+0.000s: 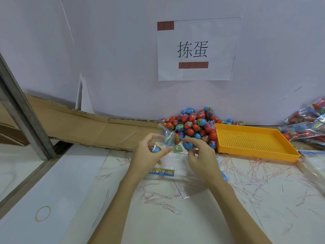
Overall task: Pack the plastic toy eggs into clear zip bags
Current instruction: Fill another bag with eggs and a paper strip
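Note:
A pile of red, blue and green toy eggs (195,123) lies against the back wall. In front of it my left hand (149,154) holds the mouth of a clear zip bag (168,143) between thumb and fingers; a blue egg (155,149) shows inside the bag by that hand. My right hand (198,154) grips a blue egg (187,145) at the bag's opening. A red egg (177,138) and a green egg (178,148) sit between the two hands. The bag's printed strip (161,172) lies on the table below.
An orange perforated tray (255,143) stands right of the pile. Filled bags of eggs (306,124) are stacked at the far right. Thin plastic strips litter the white table (255,175). Cardboard (79,124) lies at the back left, a rubber band (43,213) near the front left.

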`<action>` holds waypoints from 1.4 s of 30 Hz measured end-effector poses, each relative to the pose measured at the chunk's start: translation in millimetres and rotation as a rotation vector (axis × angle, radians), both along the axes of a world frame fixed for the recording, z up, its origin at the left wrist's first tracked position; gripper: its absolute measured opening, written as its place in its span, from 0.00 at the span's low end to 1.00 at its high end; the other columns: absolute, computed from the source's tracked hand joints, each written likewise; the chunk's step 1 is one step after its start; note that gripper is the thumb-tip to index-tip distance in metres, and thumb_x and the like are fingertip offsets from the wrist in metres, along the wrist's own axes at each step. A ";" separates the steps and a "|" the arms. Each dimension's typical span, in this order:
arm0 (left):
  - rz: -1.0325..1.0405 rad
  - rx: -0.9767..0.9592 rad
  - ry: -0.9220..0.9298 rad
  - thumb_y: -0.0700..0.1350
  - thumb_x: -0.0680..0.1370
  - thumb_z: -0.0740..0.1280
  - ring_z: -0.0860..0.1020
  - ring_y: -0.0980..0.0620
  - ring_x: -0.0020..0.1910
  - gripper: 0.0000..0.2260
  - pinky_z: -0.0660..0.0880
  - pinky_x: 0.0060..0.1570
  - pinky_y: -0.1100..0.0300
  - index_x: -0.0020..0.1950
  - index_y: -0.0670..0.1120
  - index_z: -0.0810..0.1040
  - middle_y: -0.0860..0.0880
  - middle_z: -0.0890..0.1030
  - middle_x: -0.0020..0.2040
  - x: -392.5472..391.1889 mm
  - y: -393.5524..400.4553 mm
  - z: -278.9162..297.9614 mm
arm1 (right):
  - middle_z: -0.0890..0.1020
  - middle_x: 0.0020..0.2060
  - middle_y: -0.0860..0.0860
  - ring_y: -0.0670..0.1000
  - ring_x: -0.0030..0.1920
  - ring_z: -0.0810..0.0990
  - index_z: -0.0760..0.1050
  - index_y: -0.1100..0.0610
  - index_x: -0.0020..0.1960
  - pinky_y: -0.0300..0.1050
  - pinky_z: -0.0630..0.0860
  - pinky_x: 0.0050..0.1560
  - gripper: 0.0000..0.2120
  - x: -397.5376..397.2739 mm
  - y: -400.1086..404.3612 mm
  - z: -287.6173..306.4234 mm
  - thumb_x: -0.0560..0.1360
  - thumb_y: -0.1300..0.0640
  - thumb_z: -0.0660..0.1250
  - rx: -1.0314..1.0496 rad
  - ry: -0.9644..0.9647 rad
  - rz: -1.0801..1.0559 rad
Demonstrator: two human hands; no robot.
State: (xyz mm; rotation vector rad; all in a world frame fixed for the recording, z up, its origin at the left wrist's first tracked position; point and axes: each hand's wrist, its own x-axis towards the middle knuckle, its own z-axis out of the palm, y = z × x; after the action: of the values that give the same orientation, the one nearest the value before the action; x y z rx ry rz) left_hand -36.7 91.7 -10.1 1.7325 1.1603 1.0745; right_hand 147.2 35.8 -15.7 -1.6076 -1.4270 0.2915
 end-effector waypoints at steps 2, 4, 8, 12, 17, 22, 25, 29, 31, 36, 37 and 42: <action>0.020 -0.012 -0.042 0.52 0.73 0.79 0.82 0.52 0.28 0.17 0.79 0.31 0.61 0.58 0.55 0.79 0.52 0.86 0.42 -2.0 0.5 1.2 | 0.79 0.62 0.51 0.49 0.55 0.80 0.80 0.53 0.65 0.38 0.78 0.57 0.18 -0.6 0.4 -0.4 0.79 0.66 0.67 -0.028 -0.027 0.005; 0.023 -0.020 -0.047 0.51 0.73 0.79 0.82 0.51 0.29 0.18 0.80 0.33 0.58 0.60 0.53 0.79 0.50 0.86 0.43 -3.1 0.6 2.3 | 0.78 0.61 0.52 0.49 0.54 0.80 0.81 0.52 0.64 0.35 0.78 0.55 0.16 -0.6 0.5 -0.3 0.79 0.64 0.70 -0.035 -0.026 -0.004; -0.018 -0.023 -0.031 0.51 0.72 0.80 0.82 0.55 0.30 0.20 0.78 0.31 0.63 0.61 0.53 0.79 0.50 0.86 0.44 -2.7 -1.9 3.7 | 0.76 0.55 0.52 0.47 0.49 0.80 0.81 0.50 0.62 0.30 0.78 0.51 0.12 -0.5 -1.2 4.3 0.80 0.59 0.69 0.092 0.059 -0.033; -0.074 -0.033 -0.011 0.49 0.69 0.83 0.84 0.53 0.39 0.25 0.84 0.38 0.55 0.63 0.55 0.78 0.52 0.85 0.43 0.8 -3.0 0.5 | 0.82 0.55 0.47 0.45 0.51 0.83 0.77 0.54 0.68 0.35 0.80 0.49 0.16 -6.5 -4.6 13.1 0.80 0.58 0.69 0.281 0.265 -0.023; -0.169 0.014 0.082 0.52 0.69 0.83 0.83 0.56 0.44 0.28 0.84 0.49 0.57 0.65 0.62 0.77 0.57 0.84 0.43 1.6 -3.7 -2.6 | 0.83 0.53 0.45 0.45 0.53 0.83 0.79 0.52 0.61 0.34 0.80 0.50 0.13 -11.4 -11.2 20.1 0.78 0.60 0.72 0.422 0.238 0.035; -0.199 0.039 0.111 0.56 0.68 0.82 0.83 0.57 0.49 0.30 0.80 0.53 0.62 0.68 0.62 0.76 0.60 0.85 0.47 5.0 -7.3 -2.1 | 0.82 0.50 0.47 0.43 0.43 0.81 0.82 0.55 0.61 0.32 0.76 0.42 0.13 -10.0 -12.3 19.1 0.77 0.61 0.73 0.312 -0.045 0.101; -0.203 0.058 0.072 0.56 0.68 0.82 0.83 0.57 0.50 0.27 0.80 0.45 0.65 0.64 0.62 0.78 0.59 0.86 0.49 2.0 -8.6 3.0 | 0.83 0.50 0.43 0.40 0.43 0.81 0.80 0.53 0.61 0.29 0.75 0.43 0.12 -11.4 -13.0 17.6 0.78 0.60 0.72 0.180 -0.001 0.145; -0.193 0.045 -0.013 0.53 0.70 0.82 0.84 0.56 0.42 0.21 0.79 0.35 0.64 0.60 0.57 0.82 0.57 0.86 0.45 0.4 -11.2 8.1 | 0.84 0.49 0.40 0.41 0.47 0.82 0.81 0.52 0.59 0.34 0.78 0.43 0.09 -10.5 -14.4 17.2 0.79 0.59 0.71 0.144 0.087 0.216; -0.187 0.046 -0.021 0.53 0.70 0.82 0.84 0.57 0.38 0.19 0.79 0.33 0.65 0.59 0.54 0.83 0.57 0.86 0.44 0.1 -13.1 10.3 | 0.84 0.49 0.38 0.41 0.48 0.82 0.80 0.49 0.57 0.35 0.79 0.44 0.09 -9.7 -14.8 17.4 0.80 0.59 0.70 0.115 0.086 0.267; -0.226 0.017 0.004 0.54 0.72 0.79 0.87 0.49 0.41 0.18 0.84 0.46 0.51 0.59 0.50 0.84 0.51 0.87 0.49 0.3 -15.1 11.9 | 0.83 0.47 0.40 0.44 0.45 0.80 0.80 0.40 0.50 0.40 0.77 0.41 0.13 -8.1 -14.5 17.5 0.83 0.59 0.64 0.091 0.138 0.301; -0.223 0.018 0.002 0.54 0.72 0.79 0.87 0.49 0.41 0.18 0.85 0.46 0.49 0.59 0.49 0.84 0.51 0.86 0.50 1.2 -15.3 12.5 | 0.82 0.47 0.40 0.43 0.45 0.80 0.79 0.39 0.50 0.40 0.76 0.41 0.13 -8.9 -15.2 18.1 0.83 0.56 0.63 0.092 0.145 0.317; -0.237 0.006 0.028 0.52 0.76 0.77 0.86 0.50 0.40 0.13 0.82 0.36 0.54 0.59 0.53 0.83 0.54 0.86 0.52 -1.1 -13.5 12.2 | 0.76 0.51 0.45 0.47 0.51 0.76 0.80 0.39 0.59 0.42 0.76 0.44 0.09 -13.5 -16.9 17.5 0.80 0.47 0.66 0.023 0.086 0.429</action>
State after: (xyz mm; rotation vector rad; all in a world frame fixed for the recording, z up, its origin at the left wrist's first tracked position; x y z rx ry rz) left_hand -37.8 78.2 2.1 1.8422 0.9409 0.9127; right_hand 133.7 18.9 1.7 -1.2425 -1.6922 0.5824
